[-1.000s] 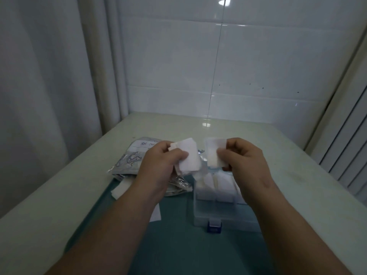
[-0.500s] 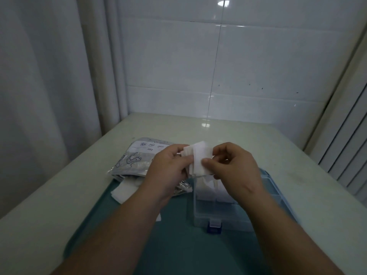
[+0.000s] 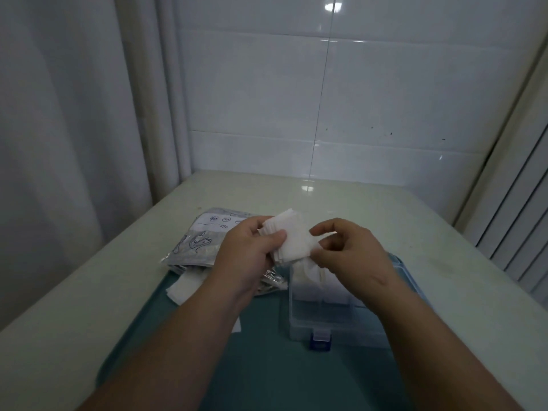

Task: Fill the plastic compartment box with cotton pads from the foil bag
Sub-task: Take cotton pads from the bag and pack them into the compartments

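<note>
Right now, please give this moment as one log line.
left hand: holds cotton pads | right hand: pinches their edge | compartment box: open, partly filled | foil bag: left of box

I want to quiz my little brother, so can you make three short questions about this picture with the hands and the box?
1. True or false: the foil bag lies right of the plastic box.
2. The tray under the box is: A red, B teal, C yellow?
3. What do the left hand and right hand hold between them?
Key: 1 false, it lies left; 2 B; 3 cotton pads.
</note>
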The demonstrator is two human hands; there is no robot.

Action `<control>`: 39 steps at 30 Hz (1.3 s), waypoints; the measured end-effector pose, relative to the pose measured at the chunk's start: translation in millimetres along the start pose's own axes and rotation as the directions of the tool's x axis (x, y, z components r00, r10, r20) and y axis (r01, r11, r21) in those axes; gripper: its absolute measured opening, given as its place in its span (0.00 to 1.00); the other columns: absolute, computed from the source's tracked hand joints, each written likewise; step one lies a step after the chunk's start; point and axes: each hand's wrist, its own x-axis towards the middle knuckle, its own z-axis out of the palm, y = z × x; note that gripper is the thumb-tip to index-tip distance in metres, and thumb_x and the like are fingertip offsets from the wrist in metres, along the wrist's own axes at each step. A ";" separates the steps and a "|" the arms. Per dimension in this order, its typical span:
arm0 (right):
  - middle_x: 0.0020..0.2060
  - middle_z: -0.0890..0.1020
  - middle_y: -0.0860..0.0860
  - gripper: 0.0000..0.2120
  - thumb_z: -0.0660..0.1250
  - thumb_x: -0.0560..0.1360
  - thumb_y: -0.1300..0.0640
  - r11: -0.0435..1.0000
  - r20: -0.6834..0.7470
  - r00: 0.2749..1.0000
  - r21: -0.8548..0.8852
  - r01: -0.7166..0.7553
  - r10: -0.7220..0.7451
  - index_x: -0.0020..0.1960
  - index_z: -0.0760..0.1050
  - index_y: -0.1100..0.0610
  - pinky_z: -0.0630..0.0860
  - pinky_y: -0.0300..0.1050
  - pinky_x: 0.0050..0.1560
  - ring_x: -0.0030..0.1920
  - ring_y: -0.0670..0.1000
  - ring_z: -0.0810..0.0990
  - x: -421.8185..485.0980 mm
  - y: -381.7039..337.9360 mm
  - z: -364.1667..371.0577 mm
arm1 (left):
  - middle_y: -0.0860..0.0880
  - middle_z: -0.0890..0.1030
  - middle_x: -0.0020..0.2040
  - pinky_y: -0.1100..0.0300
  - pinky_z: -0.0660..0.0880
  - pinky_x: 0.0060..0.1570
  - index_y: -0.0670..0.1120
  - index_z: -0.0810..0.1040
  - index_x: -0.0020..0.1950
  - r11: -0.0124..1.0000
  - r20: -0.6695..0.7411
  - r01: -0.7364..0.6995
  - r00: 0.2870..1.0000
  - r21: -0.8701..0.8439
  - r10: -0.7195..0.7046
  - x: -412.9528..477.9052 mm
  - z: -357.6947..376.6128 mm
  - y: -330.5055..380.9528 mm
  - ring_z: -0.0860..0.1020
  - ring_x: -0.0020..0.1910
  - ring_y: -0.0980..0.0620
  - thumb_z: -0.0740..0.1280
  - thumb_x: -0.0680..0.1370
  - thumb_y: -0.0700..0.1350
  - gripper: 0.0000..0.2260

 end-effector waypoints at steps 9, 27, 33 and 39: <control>0.37 0.83 0.52 0.05 0.68 0.76 0.62 0.945 -0.230 0.971 0.328 0.018 0.061 0.45 0.80 0.53 0.80 0.41 0.40 0.37 0.49 0.81 -1.0 -2.7 -14.1 | 0.42 0.83 0.48 0.42 0.79 0.55 0.44 0.81 0.49 0.994 -0.111 -0.069 0.991 0.085 0.078 4.2 -3.0 -0.5 0.82 0.49 0.42 0.70 0.74 0.33 0.08; 0.38 0.83 0.44 0.05 0.70 0.75 0.57 0.981 -0.114 0.993 0.189 0.044 -0.022 0.44 0.82 0.48 0.75 0.33 0.35 0.35 0.39 0.79 -2.0 -2.5 7.1 | 0.47 0.86 0.42 0.53 0.81 0.42 0.45 0.81 0.51 0.966 -0.059 -0.093 0.992 0.240 0.110 -5.3 0.5 1.1 0.84 0.41 0.47 0.72 0.73 0.36 0.09; 0.32 0.81 0.51 0.06 0.73 0.71 0.60 0.977 -0.136 0.990 0.211 -0.006 0.035 0.44 0.77 0.54 0.77 0.35 0.31 0.28 0.42 0.78 -1.1 -2.3 8.2 | 0.48 0.86 0.41 0.58 0.78 0.35 0.47 0.81 0.51 0.961 -0.007 -0.108 0.994 0.256 0.113 -9.3 2.4 1.2 0.83 0.38 0.51 0.74 0.73 0.40 0.09; 0.34 0.81 0.54 0.05 0.73 0.71 0.57 0.991 -0.181 0.983 0.133 -0.002 0.026 0.41 0.78 0.56 0.77 0.42 0.35 0.32 0.47 0.77 1.1 -0.1 10.3 | 0.44 0.85 0.45 0.52 0.82 0.42 0.44 0.80 0.53 0.976 0.012 -0.070 0.998 0.206 0.069 -8.7 3.5 1.5 0.84 0.43 0.46 0.67 0.76 0.34 0.09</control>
